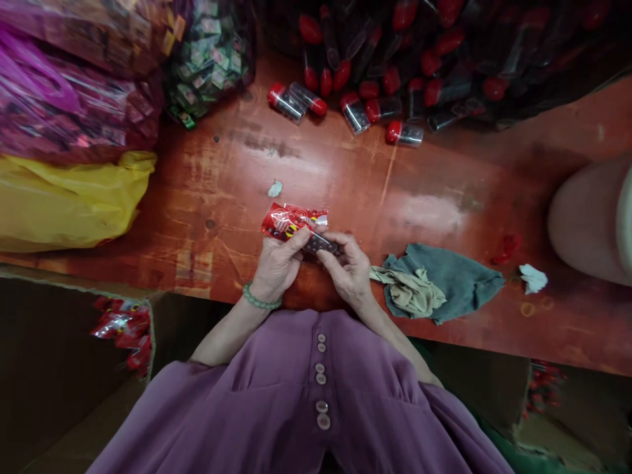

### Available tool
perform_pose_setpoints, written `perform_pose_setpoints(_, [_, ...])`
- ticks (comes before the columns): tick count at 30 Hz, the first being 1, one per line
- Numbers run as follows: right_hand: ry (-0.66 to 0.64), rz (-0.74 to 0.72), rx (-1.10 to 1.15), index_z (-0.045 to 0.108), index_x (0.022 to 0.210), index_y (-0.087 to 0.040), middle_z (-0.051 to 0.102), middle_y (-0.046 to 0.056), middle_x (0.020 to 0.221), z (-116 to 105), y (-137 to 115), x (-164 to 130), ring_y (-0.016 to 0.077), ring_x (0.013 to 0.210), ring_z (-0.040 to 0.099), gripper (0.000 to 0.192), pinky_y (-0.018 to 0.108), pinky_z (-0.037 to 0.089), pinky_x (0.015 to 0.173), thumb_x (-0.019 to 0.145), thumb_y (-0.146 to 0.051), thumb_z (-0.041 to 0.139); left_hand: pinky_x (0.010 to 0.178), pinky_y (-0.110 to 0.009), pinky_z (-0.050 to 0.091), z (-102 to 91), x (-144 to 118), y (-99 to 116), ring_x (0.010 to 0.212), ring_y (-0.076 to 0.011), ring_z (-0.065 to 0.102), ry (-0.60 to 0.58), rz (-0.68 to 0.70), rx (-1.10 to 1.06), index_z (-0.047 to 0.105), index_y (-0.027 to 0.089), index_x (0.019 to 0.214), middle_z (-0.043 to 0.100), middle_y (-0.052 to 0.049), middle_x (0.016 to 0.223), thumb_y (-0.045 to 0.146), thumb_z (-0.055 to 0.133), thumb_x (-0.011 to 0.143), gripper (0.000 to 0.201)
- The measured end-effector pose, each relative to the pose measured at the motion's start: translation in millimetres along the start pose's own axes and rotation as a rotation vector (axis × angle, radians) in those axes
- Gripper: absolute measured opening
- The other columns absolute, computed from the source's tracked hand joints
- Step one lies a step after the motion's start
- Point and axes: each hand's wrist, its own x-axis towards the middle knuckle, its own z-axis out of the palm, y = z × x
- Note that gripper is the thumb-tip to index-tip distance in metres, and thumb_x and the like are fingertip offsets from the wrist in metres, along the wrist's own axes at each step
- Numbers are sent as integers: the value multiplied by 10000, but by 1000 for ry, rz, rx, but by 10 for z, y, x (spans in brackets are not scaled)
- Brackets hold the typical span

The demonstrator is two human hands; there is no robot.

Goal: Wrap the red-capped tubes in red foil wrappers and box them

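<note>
In the head view, my left hand point(281, 266) pinches a red printed plastic wrapper point(277, 220) between thumb and fingers. A small clear tube point(320, 243) with dark contents lies at the wrapper's lower right. My right hand point(349, 268) grips the tube's right end with thumb and fingertips. Whether the tube's other end sits inside the wrapper or only against it, I cannot tell. Both hands are above the near part of the reddish table point(237, 191), close to its front edge.
Several red-capped tubes point(354, 113) lie at the back by a dark heap of more. Bags of small packets point(212, 52) and a yellow bag point(74, 204) stand left. Crumpled cloths point(444, 280) lie right, near a pale bucket point(587, 220). Cardboard boxes point(172, 329) stand below the edge.
</note>
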Motion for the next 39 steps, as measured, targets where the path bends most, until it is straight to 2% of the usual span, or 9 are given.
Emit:
perform_pose_setpoints(5, [53, 35, 134, 608, 1045, -265, 684, -24, 886, 40, -136, -62, 77, 583, 619, 189, 230, 553, 559, 884, -342, 670, 825, -334, 586, 36, -91, 35, 832, -198, 727, -81, 119, 197, 774, 190, 885, 776, -57, 914, 326, 794, 752, 191])
perform_pose_setpoints(9, [60, 103, 206, 581, 1018, -258, 687, -30, 845, 107, -200, -53, 73, 553, 614, 208, 214, 546, 511, 876, -377, 675, 694, -316, 591, 35, -105, 79, 765, -195, 718, -126, 86, 247, 773, 196, 913, 777, -63, 937, 355, 771, 775, 210])
perform_pose_setpoints(12, [72, 84, 202, 581, 1033, -252, 666, -41, 782, 142, -184, -5, 79, 570, 625, 222, 219, 561, 548, 873, -370, 678, 779, -347, 591, 13, -72, 114, 889, -237, 726, -99, 75, 161, 772, 180, 908, 773, -88, 952, 439, 811, 721, 322])
perform_pose_setpoints(18, [145, -94, -2, 627, 1069, -246, 708, 6, 906, 141, -52, 30, 124, 745, 695, 202, 270, 596, 691, 877, -280, 683, 852, -334, 573, -33, 11, 122, 793, -186, 726, 37, 109, 27, 774, 191, 770, 763, -30, 767, 417, 879, 631, 286])
perform_pose_setpoints(23, [120, -377, -259, 639, 1125, -244, 732, 34, 964, 77, -15, 70, 165, 881, 716, 263, 303, 605, 787, 875, -170, 674, 779, -267, 568, -51, 83, 127, 686, -122, 691, 38, 20, -16, 761, 183, 703, 750, -2, 725, 376, 910, 585, 270])
perform_pose_setpoints(28, [111, -449, -345, 617, 1170, -237, 728, 43, 962, 45, -19, 88, 161, 866, 711, 319, 282, 602, 767, 872, -134, 670, 807, -279, 568, -34, 102, 108, 703, -125, 692, 52, -20, -23, 757, 179, 712, 753, -2, 746, 350, 916, 575, 271])
perform_pose_setpoints(31, [107, -361, -261, 632, 1110, -240, 719, 30, 939, 39, -23, 85, 152, 832, 708, 254, 282, 600, 750, 872, -161, 672, 876, -337, 569, -30, 87, 119, 787, -181, 721, -1, -27, 26, 777, 174, 769, 767, -41, 778, 399, 886, 623, 290])
perform_pose_setpoints(36, [-29, 65, 168, 608, 1082, -248, 657, -45, 741, -29, -107, 102, 84, 557, 635, 187, 201, 549, 504, 914, -326, 631, 920, -378, 564, -12, 39, 189, 967, -249, 722, -114, 11, 117, 792, 178, 890, 782, -88, 924, 383, 838, 696, 285])
perform_pose_setpoints(39, [-47, 124, 186, 594, 1088, -239, 628, -62, 671, -46, -167, 91, 83, 517, 618, 213, 188, 529, 462, 919, -365, 618, 897, -354, 564, 14, 12, 199, 927, -232, 725, -94, 24, 134, 791, 168, 897, 781, -89, 920, 397, 845, 684, 317])
